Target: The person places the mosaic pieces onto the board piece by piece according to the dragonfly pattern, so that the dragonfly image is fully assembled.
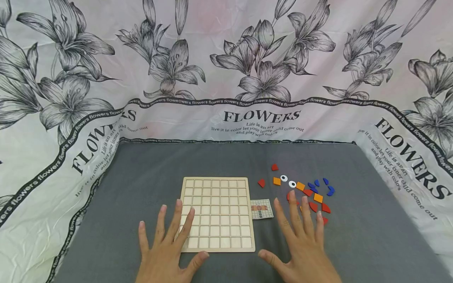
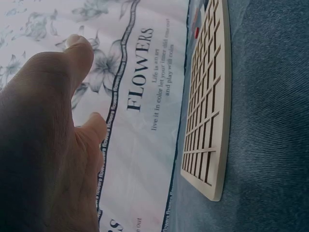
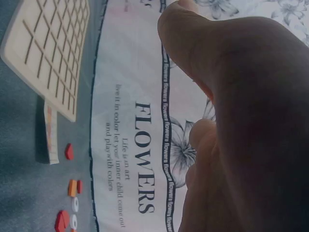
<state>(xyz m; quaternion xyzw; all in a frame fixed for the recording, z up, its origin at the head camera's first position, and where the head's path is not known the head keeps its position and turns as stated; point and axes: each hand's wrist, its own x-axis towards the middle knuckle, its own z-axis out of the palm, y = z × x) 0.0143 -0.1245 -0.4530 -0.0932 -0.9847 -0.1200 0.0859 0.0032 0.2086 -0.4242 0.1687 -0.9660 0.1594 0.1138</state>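
1 pale wooden board (image 1: 216,215) with a grid of little squares sat flat on the gray tabletop (image 1: 141,169), roughly in the middle, between the person's hands. Right up against its right edge was a small printed card (image 1: 262,209); couldn't tell whether part of it was tucked under.

Past the card, a bunch of small pieces lay scattered: 2 white eyes (image 1: 284,178) with black dots, in a slanted row between 2 orange squares (image 1: 277,181), plus red pieces (image 1: 313,206) spread around and blue pieces (image 1: 326,181) over at the far right of the mess.

Left hand (image 1: 166,251) was up over the board's near left corner, fingers straight and spread wide, thumb out. Right hand (image 1: 302,251) looked the same, all 5 digits fanned out, fingertips covering some of the pieces from the head view.

Behind everything hung a white curtain (image 1: 198,118) with black lily drawings and "FLOWERS" lettering, wrapping round both sides.
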